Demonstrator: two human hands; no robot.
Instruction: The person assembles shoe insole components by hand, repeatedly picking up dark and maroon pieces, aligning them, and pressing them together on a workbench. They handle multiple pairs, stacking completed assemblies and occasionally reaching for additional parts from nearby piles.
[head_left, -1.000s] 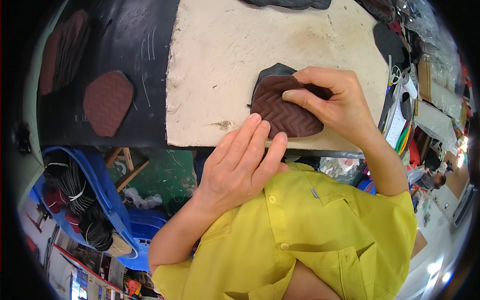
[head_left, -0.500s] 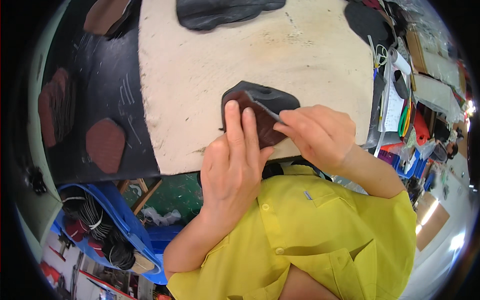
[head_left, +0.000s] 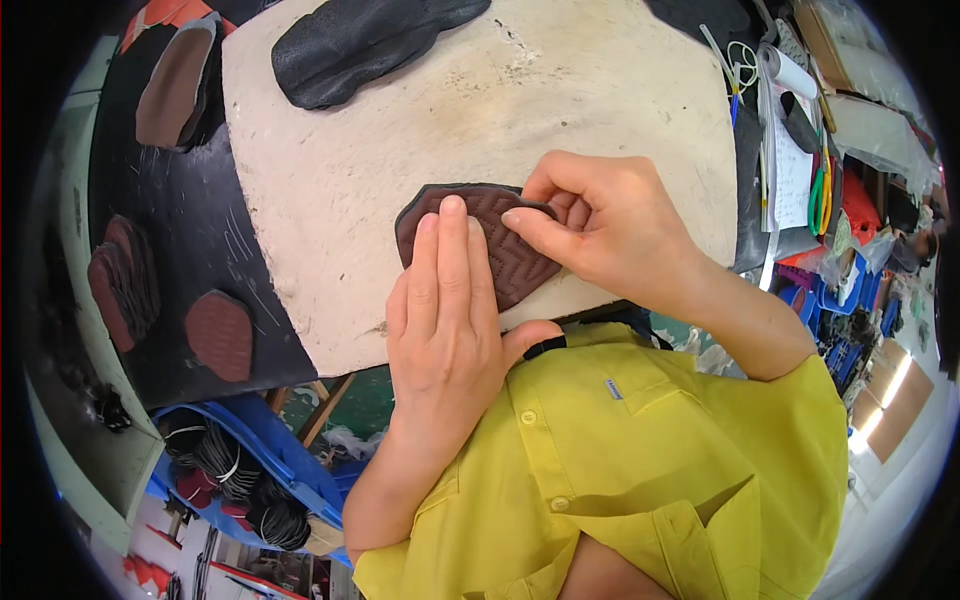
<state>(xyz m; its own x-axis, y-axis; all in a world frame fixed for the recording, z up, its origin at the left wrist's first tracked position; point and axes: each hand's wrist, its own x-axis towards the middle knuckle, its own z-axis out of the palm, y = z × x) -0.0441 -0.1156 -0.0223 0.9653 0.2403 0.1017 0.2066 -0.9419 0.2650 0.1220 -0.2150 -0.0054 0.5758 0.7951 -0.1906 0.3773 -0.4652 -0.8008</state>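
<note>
Workshop background warps and goes black at the fisheye rim, so clutter on the right is hard to make out. Dark bench [head_left: 190, 210] runs under a pale board [head_left: 620, 110]; board's far edge mostly cut off at top. Blue bin [head_left: 290, 470] sits below left, partly tucked under bench, dark bundles inside. Left hand [head_left: 440, 320] lies flat, fingers together, thumb splayed, pressing and gripping nothing. Right hand [head_left: 610, 220] has a narrow thumb-and-finger pinch on the quilted piece's upper right edge; curled fingers partly hidden. Black piece [head_left: 350, 50] at board's far left, clipped by frame. Quilted piece [head_left: 515, 265], brown, on near part of board, left side covered by fingers; dark rim shows, can't tell if separate layer. Brown stack [head_left: 122, 285] on bench, count unclear. Scissors [head_left: 820, 195] at right: handles visible, blades can't be made out
</note>
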